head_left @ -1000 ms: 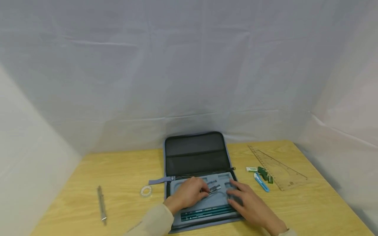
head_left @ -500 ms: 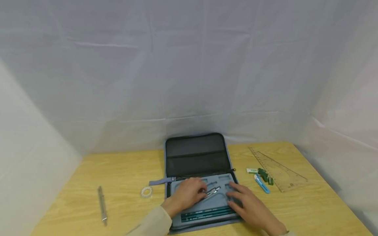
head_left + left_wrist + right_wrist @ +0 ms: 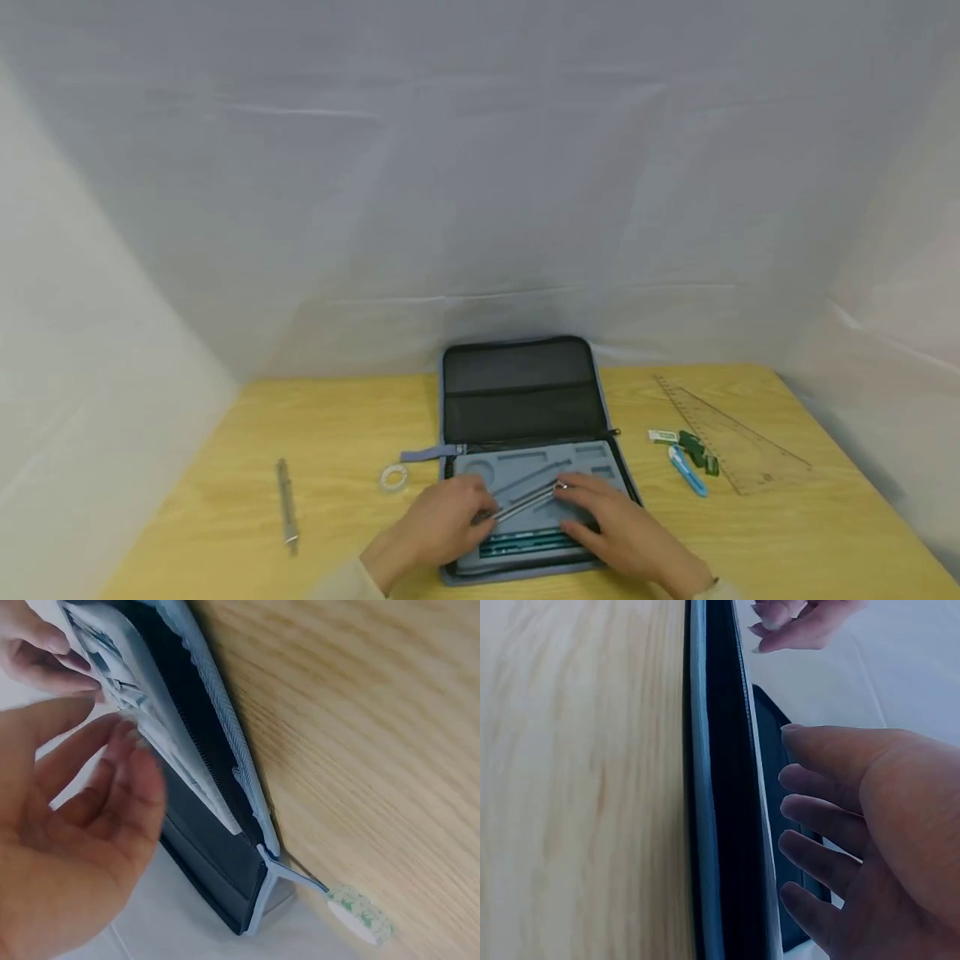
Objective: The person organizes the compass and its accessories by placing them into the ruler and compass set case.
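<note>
- On the left of the table (image 3: 345,429) lie a slim silver instrument (image 3: 287,504) and a tape roll (image 3: 393,477), both apart from the work.
- The left hand (image 3: 446,518) seems to pinch the left end of a metal compass (image 3: 527,502); a light hold should suit.
- The compass slants above the zip case's (image 3: 525,412) grey tray (image 3: 510,472); whether it touches is unclear. Its legs lie together, best kept so.
- Just behind runs a diagonal slot (image 3: 534,477), roughly parallel; matching outlines before pressing seems wise.
- Green pencils (image 3: 522,543) lie in front, best left undisturbed.
- The right hand (image 3: 626,529), fingers extended, reaches the compass's right end; it could guide without squeezing.
</note>
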`<state>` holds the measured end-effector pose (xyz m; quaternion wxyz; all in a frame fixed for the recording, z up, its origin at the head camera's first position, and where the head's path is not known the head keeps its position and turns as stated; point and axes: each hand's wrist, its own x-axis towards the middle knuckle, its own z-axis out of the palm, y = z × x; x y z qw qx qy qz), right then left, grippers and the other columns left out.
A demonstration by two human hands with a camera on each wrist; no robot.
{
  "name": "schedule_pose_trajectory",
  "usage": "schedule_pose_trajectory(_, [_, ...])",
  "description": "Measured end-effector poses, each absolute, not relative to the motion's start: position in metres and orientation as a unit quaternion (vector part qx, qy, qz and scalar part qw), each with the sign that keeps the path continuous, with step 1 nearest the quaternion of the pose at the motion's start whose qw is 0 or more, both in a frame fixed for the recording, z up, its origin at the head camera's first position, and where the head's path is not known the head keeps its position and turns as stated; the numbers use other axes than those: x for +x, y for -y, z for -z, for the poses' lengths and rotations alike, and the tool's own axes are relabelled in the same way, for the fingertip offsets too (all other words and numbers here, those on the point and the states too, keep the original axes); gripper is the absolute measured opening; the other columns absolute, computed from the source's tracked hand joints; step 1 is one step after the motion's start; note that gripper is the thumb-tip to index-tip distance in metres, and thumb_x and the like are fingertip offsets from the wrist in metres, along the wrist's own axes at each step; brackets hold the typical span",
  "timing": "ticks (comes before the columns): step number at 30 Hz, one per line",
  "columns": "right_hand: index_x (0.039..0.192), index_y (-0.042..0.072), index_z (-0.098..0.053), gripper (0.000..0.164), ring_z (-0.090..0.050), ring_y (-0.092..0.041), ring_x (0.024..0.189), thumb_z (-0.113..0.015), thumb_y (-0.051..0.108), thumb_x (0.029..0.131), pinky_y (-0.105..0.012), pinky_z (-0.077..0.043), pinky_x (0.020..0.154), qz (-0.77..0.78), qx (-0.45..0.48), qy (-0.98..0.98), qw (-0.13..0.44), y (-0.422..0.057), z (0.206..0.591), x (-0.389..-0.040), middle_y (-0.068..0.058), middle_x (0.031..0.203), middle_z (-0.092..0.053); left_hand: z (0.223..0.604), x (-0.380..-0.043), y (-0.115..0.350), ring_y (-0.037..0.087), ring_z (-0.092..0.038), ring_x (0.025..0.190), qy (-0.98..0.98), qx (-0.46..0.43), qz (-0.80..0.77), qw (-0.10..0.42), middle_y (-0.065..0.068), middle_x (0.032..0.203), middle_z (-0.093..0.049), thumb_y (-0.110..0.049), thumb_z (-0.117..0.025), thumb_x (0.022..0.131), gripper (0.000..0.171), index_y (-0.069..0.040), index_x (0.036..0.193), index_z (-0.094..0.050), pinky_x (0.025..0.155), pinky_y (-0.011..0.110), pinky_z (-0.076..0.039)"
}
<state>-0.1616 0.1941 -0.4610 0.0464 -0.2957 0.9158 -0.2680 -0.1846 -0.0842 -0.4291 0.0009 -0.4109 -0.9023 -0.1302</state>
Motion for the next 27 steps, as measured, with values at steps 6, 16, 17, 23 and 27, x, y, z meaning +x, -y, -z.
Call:
schedule_pose_trajectory(6, [0.132,0.014,-0.057,0.044,-0.048,-0.025,0.122,-0.051,0.042,0.097,-0.045,-0.042,0.097,0.262,-0.305,-0.914,0.057,-0.188,0.464,-0.164,-0.003,0.134,-0.052,0.435,-0.172,0.087,0.007,-0.050,0.077,0.893,-0.442,0.075,0.039,-0.005,0.086,-0.051,-0.016,-0.063,0.089,0.008,-0.016,0.086,-0.070,0.059,0.021,-0.045])
schedule_pose_trajectory(16, [0.127,0.016,-0.060,0.037,-0.053,-0.022,0.116,-0.056,0.037,0.096,-0.047,-0.041,0.097,0.256,-0.312,-0.915,0.027,-0.181,0.464,-0.163,0.000,0.127,-0.057,0.437,-0.167,0.085,0.007,-0.050,0.082,0.894,-0.441,0.064,0.049,-0.008,0.089,-0.054,-0.014,-0.061,0.088,0.012,-0.017,0.088,-0.073,0.061,0.020,-0.044])
schedule_pose_trajectory(17, [0.126,0.016,-0.061,0.036,-0.053,-0.022,0.116,-0.056,0.036,0.096,-0.048,-0.039,0.099,0.253,-0.312,-0.915,0.022,-0.181,0.464,-0.163,0.001,0.126,-0.057,0.437,-0.167,0.085,0.007,-0.050,0.082,0.893,-0.443,0.062,0.051,-0.008,0.088,-0.054,-0.015,-0.061,0.088,0.012,-0.018,0.087,-0.073,0.061,0.020,-0.044])
schedule_pose_trajectory(23, [0.121,0.017,-0.063,0.030,-0.054,-0.019,0.112,-0.059,0.032,0.095,-0.045,-0.041,0.097,0.247,-0.325,-0.913,-0.008,-0.176,0.464,-0.164,0.004,0.122,-0.058,0.437,-0.169,0.092,0.005,-0.053,0.079,0.888,-0.446,0.086,0.067,-0.009,0.087,-0.058,-0.015,-0.064,0.088,0.011,-0.019,0.089,-0.074,0.062,0.018,-0.045])
schedule_pose_trajectory(27, [0.122,0.019,-0.063,0.030,-0.052,-0.018,0.110,-0.056,0.035,0.096,-0.041,-0.046,0.090,0.251,-0.322,-0.913,-0.009,-0.174,0.463,-0.165,0.006,0.122,-0.057,0.434,-0.172,0.103,0.005,-0.056,0.081,0.890,-0.432,0.127,0.075,-0.008,0.091,-0.060,-0.014,-0.064,0.088,0.014,-0.017,0.095,-0.075,0.066,0.019,-0.048])
